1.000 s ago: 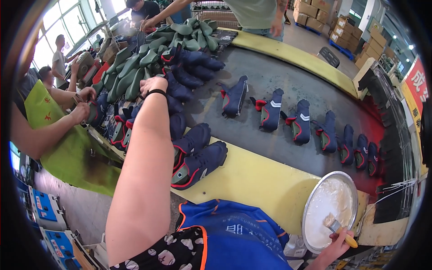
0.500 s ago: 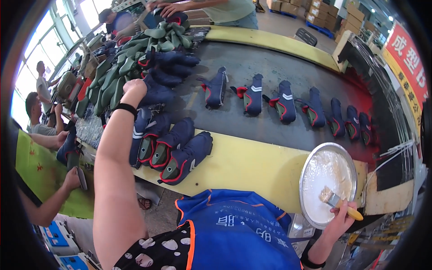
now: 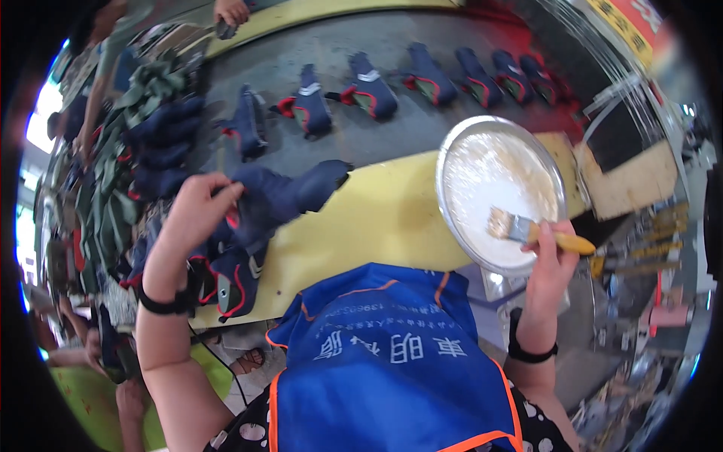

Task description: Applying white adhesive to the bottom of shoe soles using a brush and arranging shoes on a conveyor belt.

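My left hand [image 3: 197, 211] is closed on a navy shoe upper [image 3: 290, 192], fingers pinching its left end while the dark toe points right. Beneath it, several navy shoes with red trim [image 3: 239, 280] stand on the yellow ledge, partly covered by my arm. My right hand [image 3: 553, 264] grips the handle of a flat paintbrush [image 3: 520, 227]. Its bristles rest in the whitish paste of a round metal basin [image 3: 443, 177], which sits at the right of the ledge.
A row of navy shoes [image 3: 373, 94] stands on the dark conveyor belt [image 3: 301, 45]. More navy shoes [image 3: 162, 143] and green shoe lasts [image 3: 105, 203] are heaped left. A co-worker's hand [image 3: 231, 11] is at the far edge; another's hands [image 3: 129, 399] are lower left.
My left hand has come back from the pile, lifting a navy shoe upper over the yellow ledge. The brush stays in my right hand at the basin. The whole view has shifted.
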A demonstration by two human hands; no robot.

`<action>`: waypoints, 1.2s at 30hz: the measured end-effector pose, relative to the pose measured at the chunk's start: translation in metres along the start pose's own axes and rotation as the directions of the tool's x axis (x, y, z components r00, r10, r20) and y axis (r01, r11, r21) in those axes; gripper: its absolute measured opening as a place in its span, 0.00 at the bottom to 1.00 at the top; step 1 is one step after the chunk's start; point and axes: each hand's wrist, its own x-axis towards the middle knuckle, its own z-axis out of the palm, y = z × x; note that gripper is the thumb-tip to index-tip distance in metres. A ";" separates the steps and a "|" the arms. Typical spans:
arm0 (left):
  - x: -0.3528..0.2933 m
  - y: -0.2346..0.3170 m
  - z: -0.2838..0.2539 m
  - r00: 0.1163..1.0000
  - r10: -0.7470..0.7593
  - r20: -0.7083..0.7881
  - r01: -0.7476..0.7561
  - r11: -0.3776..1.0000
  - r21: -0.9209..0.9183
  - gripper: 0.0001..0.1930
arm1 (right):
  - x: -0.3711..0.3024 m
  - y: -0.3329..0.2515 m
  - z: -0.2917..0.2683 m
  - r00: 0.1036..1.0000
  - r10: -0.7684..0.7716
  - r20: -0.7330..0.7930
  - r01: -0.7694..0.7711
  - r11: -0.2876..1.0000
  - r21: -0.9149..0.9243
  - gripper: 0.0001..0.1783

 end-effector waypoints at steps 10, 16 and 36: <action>0.007 -0.010 0.151 0.983 -0.117 0.141 0.148 0.961 -0.233 0.16 | 0.019 0.035 -0.007 0.998 -0.033 0.060 0.056 0.905 -0.421 0.07; -0.050 -0.007 0.171 0.997 -0.008 -0.082 0.009 1.000 0.011 0.69 | 0.037 0.051 0.009 0.974 -0.180 0.139 0.225 0.665 -0.712 0.09; -0.040 0.055 0.148 0.880 0.162 0.447 0.286 0.570 -0.770 0.38 | 0.037 0.014 0.007 0.907 -0.347 0.239 0.414 0.635 -0.652 0.07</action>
